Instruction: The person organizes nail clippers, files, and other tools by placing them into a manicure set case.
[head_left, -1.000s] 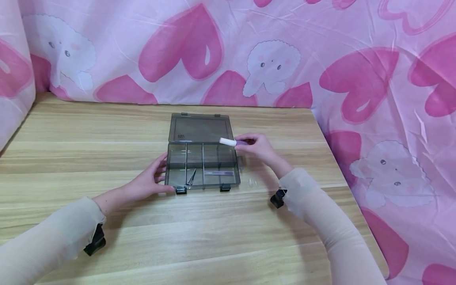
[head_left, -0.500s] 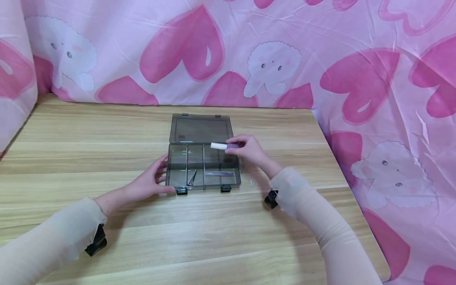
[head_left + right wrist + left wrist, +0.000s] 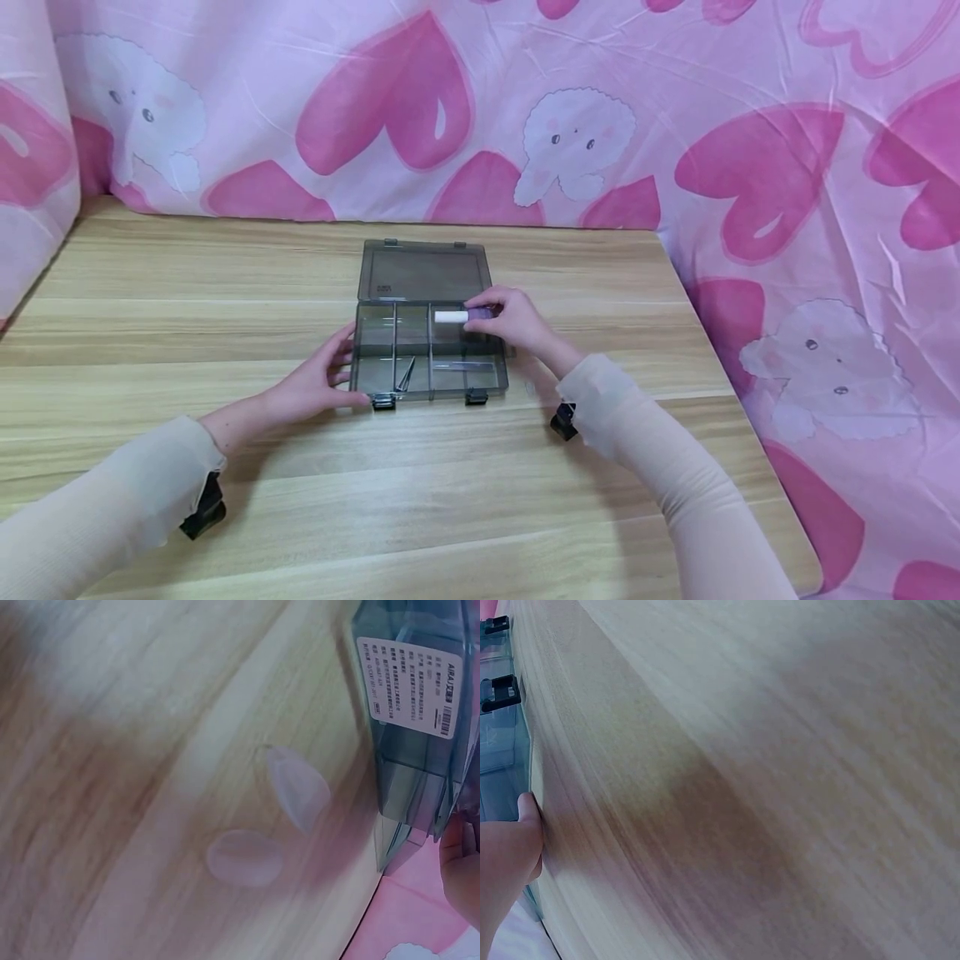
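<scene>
A smoky, see-through compartment box (image 3: 430,392) lies on the wood table with its lid (image 3: 424,271) folded back. My left hand (image 3: 303,387) holds the box at its left side, fingers along the wall and thumb (image 3: 529,808) at the front corner. My right hand (image 3: 513,318) pinches a small bottle with a white cap and purple body (image 3: 452,317) over the right back compartment, cap pointing left. In the front compartments lie a slim metal tool (image 3: 406,375) and a flat, pale purple strip (image 3: 463,366).
Two clear oval pieces (image 3: 245,858) lie on the table to the right of the box. Dark latches (image 3: 476,397) stick out at the box's front edge. Pink printed cloth (image 3: 480,108) hangs behind and on the right of the table.
My right hand has moved left and a little nearer with the bottle, from the box's right edge to over the right back compartment. The left hand stays put.
</scene>
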Motion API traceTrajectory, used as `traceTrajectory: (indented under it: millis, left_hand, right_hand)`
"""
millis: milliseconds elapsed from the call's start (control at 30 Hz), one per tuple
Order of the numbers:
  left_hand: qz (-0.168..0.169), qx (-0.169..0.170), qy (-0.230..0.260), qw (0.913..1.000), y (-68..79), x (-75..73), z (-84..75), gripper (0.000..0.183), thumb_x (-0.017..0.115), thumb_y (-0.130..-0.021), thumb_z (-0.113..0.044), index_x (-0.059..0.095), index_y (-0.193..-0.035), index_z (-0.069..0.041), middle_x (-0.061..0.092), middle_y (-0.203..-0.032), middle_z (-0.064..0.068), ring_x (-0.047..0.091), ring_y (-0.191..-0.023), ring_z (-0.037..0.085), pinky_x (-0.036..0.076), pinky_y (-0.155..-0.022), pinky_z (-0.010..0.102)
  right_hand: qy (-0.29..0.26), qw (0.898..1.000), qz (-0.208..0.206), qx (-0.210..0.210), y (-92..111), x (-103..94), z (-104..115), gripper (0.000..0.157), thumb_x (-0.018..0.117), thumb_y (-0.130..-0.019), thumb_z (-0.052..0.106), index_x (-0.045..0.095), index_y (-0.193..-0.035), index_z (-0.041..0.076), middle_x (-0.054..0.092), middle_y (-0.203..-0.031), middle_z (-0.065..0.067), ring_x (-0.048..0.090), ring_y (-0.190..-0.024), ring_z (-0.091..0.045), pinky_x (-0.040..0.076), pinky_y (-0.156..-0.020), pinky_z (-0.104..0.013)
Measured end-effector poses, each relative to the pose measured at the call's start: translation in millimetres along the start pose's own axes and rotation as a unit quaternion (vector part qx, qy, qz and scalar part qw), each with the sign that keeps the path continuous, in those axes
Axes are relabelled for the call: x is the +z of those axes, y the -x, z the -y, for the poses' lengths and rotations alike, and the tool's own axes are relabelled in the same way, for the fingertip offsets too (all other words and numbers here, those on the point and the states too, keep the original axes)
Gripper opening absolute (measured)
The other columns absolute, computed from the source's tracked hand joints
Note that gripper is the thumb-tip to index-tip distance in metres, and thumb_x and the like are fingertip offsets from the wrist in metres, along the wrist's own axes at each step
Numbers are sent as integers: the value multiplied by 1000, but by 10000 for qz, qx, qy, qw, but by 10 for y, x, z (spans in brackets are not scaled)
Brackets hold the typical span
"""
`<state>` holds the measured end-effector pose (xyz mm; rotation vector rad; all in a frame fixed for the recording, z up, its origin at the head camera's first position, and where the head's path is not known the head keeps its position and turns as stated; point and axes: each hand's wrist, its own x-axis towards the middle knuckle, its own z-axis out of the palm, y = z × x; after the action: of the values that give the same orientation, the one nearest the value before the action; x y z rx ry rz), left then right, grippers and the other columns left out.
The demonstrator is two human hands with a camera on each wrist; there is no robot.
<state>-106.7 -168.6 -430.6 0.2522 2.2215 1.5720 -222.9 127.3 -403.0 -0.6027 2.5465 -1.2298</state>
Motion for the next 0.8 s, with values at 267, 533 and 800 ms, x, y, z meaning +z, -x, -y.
traceTrajectory:
  millis: [267,533,800]
  left_hand:
    - [-11,-1,-31,10000,5,0,-7,111,76,-75,-13,-6,-150,-8,19,-149,29,27,-135,44,28,-113,53]
    - [-22,-30,-26,10000,10,5,-13,111,76,-76,-12,-5,-150,-8,19,-149,29,27,-135,44,28,-113,54]
    - [2,-38,23,10000,17,-1,-29,111,76,-76,-12,-6,-150,-8,19,-149,29,27,-135,44,28,-113,53]
  right_hand:
    - [669,9970,273,-272,-2,34,7,30,76,-77,16,71,-105,4,64,-103,-10,56,-92,-20,51,-77,-28]
    - [550,9981,137,-238,2,13,-13,26,71,-81,11,70,-106,5,65,-105,-9,56,-93,-20,49,-74,-25]
    - [289,9993,-124,-177,74,-119,-34,26,71,-81,10,69,-105,2,66,-108,-12,58,-98,-24,50,-78,-26]
